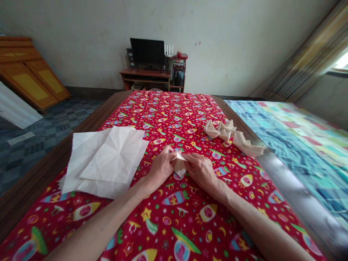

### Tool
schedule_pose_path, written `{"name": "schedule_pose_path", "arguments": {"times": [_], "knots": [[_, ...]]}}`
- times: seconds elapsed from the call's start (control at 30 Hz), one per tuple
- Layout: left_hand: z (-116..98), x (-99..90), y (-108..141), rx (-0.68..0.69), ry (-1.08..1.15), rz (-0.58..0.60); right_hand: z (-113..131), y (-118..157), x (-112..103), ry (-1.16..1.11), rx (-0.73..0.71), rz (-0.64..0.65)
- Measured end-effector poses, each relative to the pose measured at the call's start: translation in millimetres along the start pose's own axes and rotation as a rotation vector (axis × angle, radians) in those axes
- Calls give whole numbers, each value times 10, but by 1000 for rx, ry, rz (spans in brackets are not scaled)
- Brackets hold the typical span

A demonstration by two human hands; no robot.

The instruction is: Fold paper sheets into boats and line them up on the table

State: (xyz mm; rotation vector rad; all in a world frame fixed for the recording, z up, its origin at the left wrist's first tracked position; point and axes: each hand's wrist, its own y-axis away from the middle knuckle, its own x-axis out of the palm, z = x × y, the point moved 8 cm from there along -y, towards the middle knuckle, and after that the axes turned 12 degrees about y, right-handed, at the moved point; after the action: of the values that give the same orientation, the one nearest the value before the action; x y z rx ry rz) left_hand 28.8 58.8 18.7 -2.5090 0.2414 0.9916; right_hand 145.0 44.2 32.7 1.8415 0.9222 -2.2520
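Note:
A small piece of folded paper point(179, 167), pale and pointed at its lower end, is held between both hands over the red patterned cloth point(174, 214). My left hand point(162, 165) pinches its left side, and my right hand point(200, 167) pinches its right side near the top. Parts of the paper are hidden behind the fingers. Left of the hands lies a loose stack of creased white paper sheets point(108, 159). Several folded paper pieces shaped like little boats point(248, 145) sit at the right edge of the cloth.
Dark brown table edges point(89, 119) flank the cloth. Beyond the far end stands a desk point(146, 73) with a monitor point(147, 51), speakers and a red telephone point(181, 56). A bed with a blue patterned cover point(274, 145) is at the right, a wooden cabinet point(32, 72) at the left.

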Motion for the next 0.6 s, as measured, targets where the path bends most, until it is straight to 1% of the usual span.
{"name": "schedule_pose_path", "arguments": {"times": [0.17,0.27,0.37,0.43,0.6], "knots": [[-33,31,-102,-17,-143,11,-8,5,14,101,-10,-12],[-76,50,-102,32,-207,65,-28,25,19,170,-12,20],[-155,59,-27,163,-237,163,-30,61,30,209,-44,77],[-181,46,41,228,-255,213,-19,85,41,218,-76,113],[-149,23,181,261,-338,259,12,111,55,287,-128,173]]}}
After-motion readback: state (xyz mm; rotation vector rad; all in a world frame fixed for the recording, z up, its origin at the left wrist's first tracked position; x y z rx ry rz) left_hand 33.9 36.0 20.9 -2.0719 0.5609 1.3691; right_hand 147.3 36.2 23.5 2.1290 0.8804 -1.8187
